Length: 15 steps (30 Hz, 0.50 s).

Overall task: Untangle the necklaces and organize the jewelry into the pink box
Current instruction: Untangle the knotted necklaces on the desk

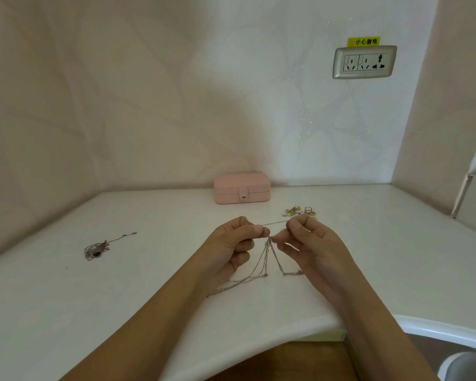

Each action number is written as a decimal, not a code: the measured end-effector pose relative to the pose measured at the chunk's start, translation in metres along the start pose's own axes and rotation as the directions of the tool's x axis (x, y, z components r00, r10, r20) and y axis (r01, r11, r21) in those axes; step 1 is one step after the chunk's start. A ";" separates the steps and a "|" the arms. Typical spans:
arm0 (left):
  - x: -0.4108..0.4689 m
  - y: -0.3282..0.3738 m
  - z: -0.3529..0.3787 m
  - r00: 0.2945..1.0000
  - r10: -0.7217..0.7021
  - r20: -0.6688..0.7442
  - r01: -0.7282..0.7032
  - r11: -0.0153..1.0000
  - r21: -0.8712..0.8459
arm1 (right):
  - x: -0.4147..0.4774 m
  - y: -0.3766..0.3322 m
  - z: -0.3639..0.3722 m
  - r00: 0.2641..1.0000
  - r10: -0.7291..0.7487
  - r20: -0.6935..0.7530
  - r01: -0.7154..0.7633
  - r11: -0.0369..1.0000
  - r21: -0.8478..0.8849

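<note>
In front of the pink jewelry box (241, 187), lid closed | my left hand (231, 240) and right hand (305, 240) both pinch the tangled silver necklaces (267, 246) at the knot, strands drooping onto the white tabletop (149, 284) | small gold jewelry pile (300, 210) just front-right of box | second chain heap (96, 248) well front-left of box

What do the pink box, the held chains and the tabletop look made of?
Pink box: probably matte faux leather, with a shiny metal snap on its tab. Chains: thin silvery metal, fine links catching light. Tabletop: smooth white, glossy; stone or laminate, cannot tell.
</note>
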<state>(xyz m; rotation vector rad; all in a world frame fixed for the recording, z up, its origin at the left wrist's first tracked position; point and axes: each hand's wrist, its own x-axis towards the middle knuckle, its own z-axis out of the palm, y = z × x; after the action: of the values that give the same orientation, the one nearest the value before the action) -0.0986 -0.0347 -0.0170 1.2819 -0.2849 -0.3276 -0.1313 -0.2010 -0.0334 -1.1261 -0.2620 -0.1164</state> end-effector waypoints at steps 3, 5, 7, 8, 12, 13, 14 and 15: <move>0.001 -0.002 0.000 1.000 0.006 -0.011 -0.005 0.996 0.091 | 0.000 0.001 0.001 0.999 -0.022 -0.038 0.020 0.999 -0.047; 0.001 -0.004 0.000 1.000 0.021 -0.017 -0.018 0.986 0.167 | 0.002 0.004 0.000 0.997 -0.043 -0.059 0.034 0.990 -0.138; 0.001 -0.005 0.002 0.998 0.047 -0.033 -0.039 0.975 0.221 | 0.004 0.006 0.000 0.994 -0.066 -0.092 0.039 0.962 -0.272; 0.001 -0.005 0.002 0.997 0.063 -0.048 -0.050 0.971 0.235 | 0.006 0.006 -0.002 0.992 -0.073 -0.101 0.035 0.942 -0.335; 0.002 -0.003 0.000 0.988 0.123 -0.091 -0.097 0.962 0.254 | 0.009 0.001 -0.006 0.999 0.027 -0.023 -0.035 0.865 -0.500; 0.003 -0.002 -0.001 0.986 0.132 -0.097 -0.104 0.961 0.255 | 0.009 -0.001 -0.008 0.998 0.058 -0.007 -0.052 0.840 -0.541; 0.003 -0.001 -0.001 0.986 0.137 -0.099 -0.108 0.960 0.257 | 0.010 -0.004 -0.009 0.997 0.076 0.006 -0.059 0.817 -0.574; 0.002 -0.001 -0.001 0.986 0.138 -0.096 -0.109 0.959 0.261 | 0.010 -0.007 -0.010 0.996 0.086 0.018 -0.058 0.797 -0.601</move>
<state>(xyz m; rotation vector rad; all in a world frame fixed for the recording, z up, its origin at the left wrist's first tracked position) -0.0959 -0.0348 -0.0179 1.5230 -0.3158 -0.1121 -0.1217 -0.2125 -0.0288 -1.7786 -0.2253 -0.1097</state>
